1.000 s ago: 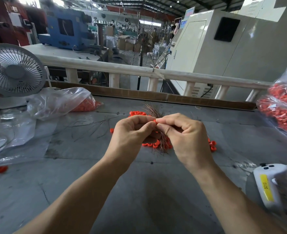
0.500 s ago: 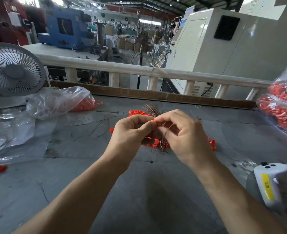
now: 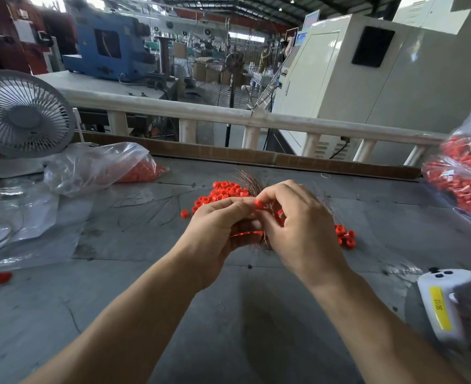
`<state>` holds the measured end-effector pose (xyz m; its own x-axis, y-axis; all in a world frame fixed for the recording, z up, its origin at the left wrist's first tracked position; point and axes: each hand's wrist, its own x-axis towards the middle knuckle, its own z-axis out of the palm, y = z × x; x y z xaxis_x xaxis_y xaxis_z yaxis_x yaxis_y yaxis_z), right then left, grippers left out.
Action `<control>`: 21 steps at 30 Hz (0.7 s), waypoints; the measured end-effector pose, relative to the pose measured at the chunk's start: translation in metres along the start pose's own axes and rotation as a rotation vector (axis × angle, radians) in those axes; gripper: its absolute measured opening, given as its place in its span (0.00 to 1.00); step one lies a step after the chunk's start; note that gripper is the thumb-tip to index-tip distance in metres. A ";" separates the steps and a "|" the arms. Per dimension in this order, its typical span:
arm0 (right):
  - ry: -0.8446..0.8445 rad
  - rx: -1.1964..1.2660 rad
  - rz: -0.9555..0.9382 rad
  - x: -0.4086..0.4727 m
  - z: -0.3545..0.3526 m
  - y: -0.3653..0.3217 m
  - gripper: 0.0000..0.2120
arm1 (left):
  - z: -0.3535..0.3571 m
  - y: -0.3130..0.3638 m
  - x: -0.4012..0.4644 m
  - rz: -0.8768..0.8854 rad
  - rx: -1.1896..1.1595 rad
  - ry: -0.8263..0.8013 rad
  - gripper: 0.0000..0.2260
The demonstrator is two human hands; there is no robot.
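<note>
Both hands meet above the middle of a grey table [image 3: 228,314]. My left hand [image 3: 217,231] pinches a small red plastic ring [image 3: 259,204] at its fingertips, with more red pieces half hidden under its palm. My right hand [image 3: 301,228] has its fingers curled over a bundle of thin copper wires [image 3: 251,184], and its thumb and forefinger touch the same ring. Several loose red rings [image 3: 226,192] lie in a heap just behind the hands. A few more red rings [image 3: 345,236] lie to the right.
A white desk fan [image 3: 21,117] stands at the far left. Beside it lies a clear bag [image 3: 98,167] holding red rings. Another full bag [image 3: 461,173] sits at the right edge. A white controller [image 3: 445,303] lies at the near right, a stray ring [image 3: 1,277] at the near left.
My right hand has loosened its fist, with the fingers spread more and the hand shifted slightly right. The red ring stays between both hands' fingertips.
</note>
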<state>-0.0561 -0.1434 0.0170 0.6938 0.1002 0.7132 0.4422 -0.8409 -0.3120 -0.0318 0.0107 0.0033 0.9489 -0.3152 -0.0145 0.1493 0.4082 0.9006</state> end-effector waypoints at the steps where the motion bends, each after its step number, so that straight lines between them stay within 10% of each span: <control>1: -0.002 -0.010 -0.006 0.000 0.000 0.000 0.07 | 0.000 0.000 0.000 -0.002 -0.002 0.006 0.11; 21: 0.113 -0.112 -0.112 0.001 0.000 -0.003 0.03 | 0.002 0.001 0.002 -0.038 0.007 -0.031 0.09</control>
<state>-0.0567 -0.1410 0.0182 0.5728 0.1410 0.8075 0.4425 -0.8824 -0.1598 -0.0308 0.0088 0.0048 0.9336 -0.3567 -0.0350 0.1826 0.3893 0.9028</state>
